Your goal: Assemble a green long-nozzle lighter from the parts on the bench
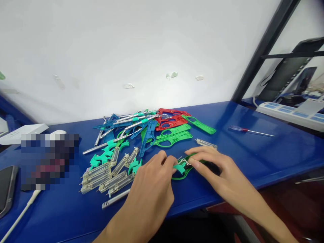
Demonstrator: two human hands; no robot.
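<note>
My left hand [152, 182] and my right hand [215, 168] meet over a green plastic handle frame [186, 168] lying on the blue table [253, 148] near its front edge. The left fingers pinch a small teal trigger piece [179, 167] against the frame. The right fingers press down on the frame's other end, where a thin wire spring shows. Just beyond the hands lies a clear tube part [206, 143].
A heap of green, red and blue handle frames [172, 130], teal triggers and metal rods sits behind the hands. Several clear tube assemblies [106, 175] lie at the left. A screwdriver [249, 131] rests at the right, a power strip [291, 113] beyond it, a phone [6, 189] at far left.
</note>
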